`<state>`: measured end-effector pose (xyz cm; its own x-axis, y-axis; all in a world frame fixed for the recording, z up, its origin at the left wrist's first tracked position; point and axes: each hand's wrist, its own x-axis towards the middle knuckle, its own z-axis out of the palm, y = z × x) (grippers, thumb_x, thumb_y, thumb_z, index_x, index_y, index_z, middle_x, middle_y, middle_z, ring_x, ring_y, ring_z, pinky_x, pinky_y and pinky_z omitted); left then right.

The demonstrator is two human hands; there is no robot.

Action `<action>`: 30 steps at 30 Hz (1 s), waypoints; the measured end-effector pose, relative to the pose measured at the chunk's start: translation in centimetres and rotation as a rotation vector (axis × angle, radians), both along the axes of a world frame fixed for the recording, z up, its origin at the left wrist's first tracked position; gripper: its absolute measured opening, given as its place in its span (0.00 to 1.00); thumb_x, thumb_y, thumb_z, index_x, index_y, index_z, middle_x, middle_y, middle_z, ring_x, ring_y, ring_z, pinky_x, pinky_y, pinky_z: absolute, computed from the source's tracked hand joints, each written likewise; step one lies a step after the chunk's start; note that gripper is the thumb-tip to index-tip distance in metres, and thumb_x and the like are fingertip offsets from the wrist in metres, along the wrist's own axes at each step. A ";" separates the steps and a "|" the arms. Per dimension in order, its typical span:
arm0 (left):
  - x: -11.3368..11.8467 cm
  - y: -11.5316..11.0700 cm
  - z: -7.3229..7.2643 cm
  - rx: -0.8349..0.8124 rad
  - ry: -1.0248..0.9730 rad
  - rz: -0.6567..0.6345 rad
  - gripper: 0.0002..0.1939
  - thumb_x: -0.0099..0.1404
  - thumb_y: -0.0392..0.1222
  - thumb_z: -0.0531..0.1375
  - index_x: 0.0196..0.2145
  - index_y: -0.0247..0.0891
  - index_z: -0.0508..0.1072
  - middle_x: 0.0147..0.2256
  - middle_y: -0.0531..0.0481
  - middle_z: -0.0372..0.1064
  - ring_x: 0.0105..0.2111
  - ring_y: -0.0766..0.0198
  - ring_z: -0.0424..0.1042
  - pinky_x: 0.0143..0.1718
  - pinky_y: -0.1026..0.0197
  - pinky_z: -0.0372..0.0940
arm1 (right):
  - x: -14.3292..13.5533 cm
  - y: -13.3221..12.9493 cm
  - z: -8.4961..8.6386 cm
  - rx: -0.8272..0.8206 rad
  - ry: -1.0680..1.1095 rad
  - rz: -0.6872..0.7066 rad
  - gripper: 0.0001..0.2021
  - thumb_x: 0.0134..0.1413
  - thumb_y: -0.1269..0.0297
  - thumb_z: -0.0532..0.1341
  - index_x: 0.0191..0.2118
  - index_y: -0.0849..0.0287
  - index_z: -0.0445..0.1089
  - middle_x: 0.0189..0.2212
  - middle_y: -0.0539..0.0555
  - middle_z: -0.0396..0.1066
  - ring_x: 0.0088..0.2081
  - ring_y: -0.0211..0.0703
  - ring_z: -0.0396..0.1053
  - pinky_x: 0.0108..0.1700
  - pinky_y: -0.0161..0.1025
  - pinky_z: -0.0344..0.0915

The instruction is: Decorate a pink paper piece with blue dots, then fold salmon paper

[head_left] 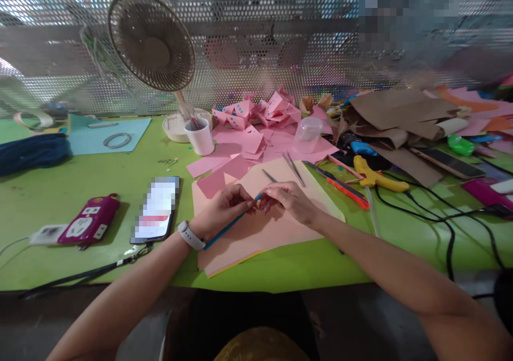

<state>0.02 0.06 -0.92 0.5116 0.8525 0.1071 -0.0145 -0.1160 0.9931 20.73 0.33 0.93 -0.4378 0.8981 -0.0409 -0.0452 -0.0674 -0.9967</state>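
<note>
A thin blue strip (226, 229) runs slantwise from beside the watch on my left wrist up to my fingertips. My left hand (225, 209) is closed on the strip near its upper end. My right hand (289, 201) pinches the strip's upper tip, its fingers close to those of my left hand. Both hands are over a stack of light pink and yellow paper sheets (276, 228). Tweezers (294, 170) lie on the stack just beyond my right hand, with another slim metal tool (269, 175) beside them.
A phone (157, 209) and a magenta power strip (91, 219) lie left. Behind stand a fan (152, 43), a white cup (199, 138), pink paper pieces (240, 114) and a clear cup (308, 135). A cutter (336, 182), yellow glue gun (377, 177) and black cables lie right.
</note>
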 end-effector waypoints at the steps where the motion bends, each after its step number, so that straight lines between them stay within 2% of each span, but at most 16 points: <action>1: 0.0 0.0 0.0 0.001 -0.001 0.002 0.12 0.64 0.46 0.65 0.34 0.35 0.70 0.30 0.49 0.73 0.32 0.66 0.74 0.37 0.62 0.69 | 0.0 0.0 0.0 -0.002 0.003 -0.001 0.14 0.51 0.56 0.63 0.28 0.63 0.75 0.25 0.54 0.75 0.27 0.39 0.72 0.33 0.39 0.71; 9: 0.0 0.0 -0.2 -0.006 0.015 0.025 0.13 0.64 0.47 0.65 0.34 0.34 0.70 0.31 0.49 0.74 0.33 0.66 0.74 0.37 0.63 0.69 | 0.1 0.1 -0.5 0.036 -0.031 0.005 0.15 0.52 0.55 0.62 0.29 0.64 0.75 0.26 0.54 0.76 0.28 0.39 0.72 0.33 0.37 0.70; 13: 0.0 0.0 -0.2 -0.010 0.015 0.028 0.12 0.64 0.46 0.65 0.34 0.35 0.70 0.31 0.49 0.74 0.33 0.66 0.74 0.37 0.62 0.69 | 0.2 0.2 -0.9 0.071 -0.085 -0.009 0.12 0.51 0.58 0.62 0.31 0.63 0.75 0.26 0.54 0.76 0.28 0.39 0.73 0.34 0.37 0.70; 22: 0.0 0.0 -0.1 0.004 0.010 0.020 0.11 0.64 0.45 0.65 0.33 0.35 0.70 0.31 0.49 0.74 0.33 0.66 0.74 0.37 0.63 0.69 | 0.0 0.1 -0.8 0.107 -0.149 -0.042 0.11 0.49 0.60 0.63 0.32 0.63 0.75 0.25 0.53 0.76 0.26 0.38 0.73 0.31 0.36 0.69; 30: 0.1 -0.1 0.0 -0.020 0.008 0.028 0.15 0.63 0.49 0.66 0.33 0.34 0.70 0.31 0.48 0.75 0.33 0.66 0.75 0.37 0.63 0.70 | 0.0 0.0 -1.2 0.146 -0.172 -0.051 0.09 0.49 0.61 0.62 0.31 0.62 0.75 0.25 0.52 0.76 0.25 0.37 0.71 0.29 0.34 0.68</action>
